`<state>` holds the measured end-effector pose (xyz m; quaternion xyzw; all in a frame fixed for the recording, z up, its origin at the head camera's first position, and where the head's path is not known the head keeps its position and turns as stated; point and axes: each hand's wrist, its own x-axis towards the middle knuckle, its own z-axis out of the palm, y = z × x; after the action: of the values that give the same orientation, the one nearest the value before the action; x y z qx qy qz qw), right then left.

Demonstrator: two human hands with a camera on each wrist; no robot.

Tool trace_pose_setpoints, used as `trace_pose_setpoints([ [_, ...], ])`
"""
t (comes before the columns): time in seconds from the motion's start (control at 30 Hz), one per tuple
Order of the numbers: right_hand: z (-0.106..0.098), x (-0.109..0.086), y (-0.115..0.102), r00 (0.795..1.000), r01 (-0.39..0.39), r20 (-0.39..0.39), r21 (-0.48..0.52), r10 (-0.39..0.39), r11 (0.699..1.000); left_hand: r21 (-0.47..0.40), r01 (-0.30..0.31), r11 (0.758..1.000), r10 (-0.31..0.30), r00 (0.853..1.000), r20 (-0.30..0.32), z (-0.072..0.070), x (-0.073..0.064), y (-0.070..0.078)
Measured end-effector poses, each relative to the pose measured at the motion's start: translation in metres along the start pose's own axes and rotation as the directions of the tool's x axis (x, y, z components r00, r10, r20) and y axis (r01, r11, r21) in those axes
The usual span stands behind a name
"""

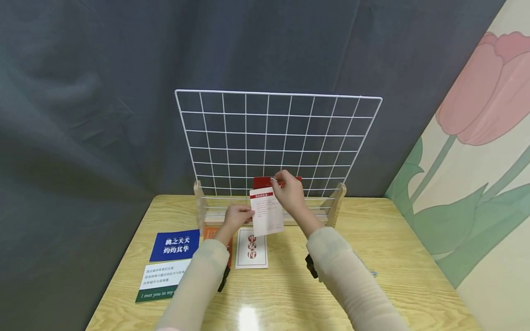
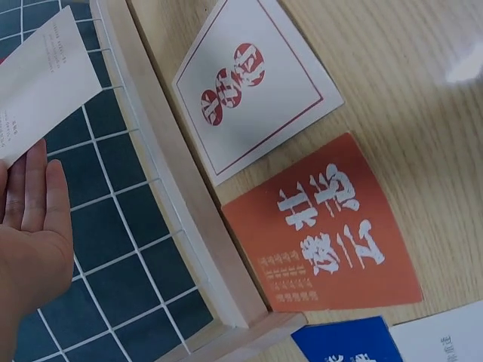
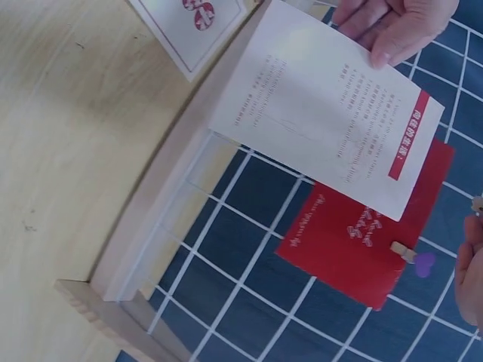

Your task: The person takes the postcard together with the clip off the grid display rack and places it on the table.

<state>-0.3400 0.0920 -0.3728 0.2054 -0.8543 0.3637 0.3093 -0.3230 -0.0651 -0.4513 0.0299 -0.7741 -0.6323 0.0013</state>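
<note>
A white card with a red heading band (image 1: 267, 217) is upright in front of the wire grid, tilted a little. My left hand (image 1: 238, 217) pinches its left edge between thumb and fingers. Behind it, a red card (image 3: 324, 241) hangs on the grid, held by a small wooden clothespin with a purple heart (image 3: 413, 259). My right hand (image 1: 290, 192) is at the card's upper right, pinching a small clothespin (image 3: 477, 204) between thumb and fingertips. Most of that clothespin lies outside the right wrist view.
The white wire grid (image 1: 290, 94) stands in a wooden base (image 1: 199, 202) at the table's back. Before it lie a white card with red circles (image 2: 230, 87), an orange card (image 2: 324, 226), a blue card (image 1: 175, 245) and a white-and-green card (image 1: 159, 280). Dark cloth (image 1: 103, 115) hangs behind.
</note>
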Motion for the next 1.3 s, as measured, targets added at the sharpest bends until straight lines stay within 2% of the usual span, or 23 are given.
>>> trace_pose_setpoints([
  [0.07,0.0,-0.004,0.003,1.0,-0.012,-0.001,0.006,0.012,1.0,0.002,-0.018,1.0,0.018,1.0,0.002,0.003,0.006,-0.009],
  [0.1,-0.001,-0.005,0.004,1.0,-0.014,-0.003,0.008,0.014,1.0,-0.004,-0.047,0.999,0.047,0.999,0.004,0.004,0.009,-0.015],
  [0.13,-0.001,-0.007,0.006,1.0,-0.018,-0.004,0.011,0.018,1.0,-0.026,-0.085,0.996,0.085,0.996,0.011,0.007,0.02,-0.031],
  [0.23,-0.001,-0.011,0.009,1.0,-0.024,-0.01,0.018,0.024,1.0,-0.04,-0.081,0.996,0.082,0.996,0.033,0.016,0.049,-0.072],
  [0.3,-0.001,-0.015,0.012,0.999,-0.04,-0.011,0.019,0.04,0.999,-0.09,-0.141,0.986,0.146,0.988,0.052,0.021,0.068,-0.103],
  [0.33,-0.001,-0.016,0.013,0.999,-0.05,-0.01,0.021,0.05,0.999,-0.09,-0.117,0.989,0.122,0.991,0.054,0.023,0.072,-0.11],
  [0.37,-0.001,-0.018,0.015,0.998,-0.06,-0.011,0.022,0.06,0.998,-0.074,-0.083,0.994,0.087,0.995,0.052,0.024,0.066,-0.104],
  [0.47,-0.001,-0.024,0.02,0.996,-0.085,-0.014,0.028,0.086,0.996,-0.083,-0.079,0.993,0.083,0.996,0.041,0.024,0.043,-0.08],
  [0.53,-0.002,-0.028,0.023,0.995,-0.095,-0.015,0.032,0.096,0.995,-0.05,-0.011,0.999,0.013,0.999,0.035,0.022,0.019,-0.051],
  [0.63,-0.003,-0.034,0.029,0.994,-0.112,-0.013,0.041,0.113,0.993,-0.038,0.014,0.999,-0.013,0.999,0.039,0.021,0.001,-0.033],
  [0.73,-0.004,-0.041,0.034,0.991,-0.133,-0.003,0.048,0.134,0.99,-0.039,0.029,0.999,-0.027,0.999,0.046,0.022,-0.007,-0.029],
  [0.83,-0.005,-0.047,0.039,0.989,-0.151,0.013,0.048,0.15,0.987,-0.028,0.045,0.999,-0.044,0.998,0.035,0.024,-0.007,-0.034],
  [1.0,-0.007,-0.057,0.049,0.987,-0.16,0.012,0.043,0.16,0.986,-0.01,0.038,0.999,-0.038,0.999,0.03,0.027,-0.009,-0.041],
  [1.3,-0.01,-0.077,0.062,0.981,-0.194,-0.002,0.029,0.194,0.981,-0.032,0.055,0.998,-0.054,0.997,0.046,0.036,-0.016,-0.046],
])
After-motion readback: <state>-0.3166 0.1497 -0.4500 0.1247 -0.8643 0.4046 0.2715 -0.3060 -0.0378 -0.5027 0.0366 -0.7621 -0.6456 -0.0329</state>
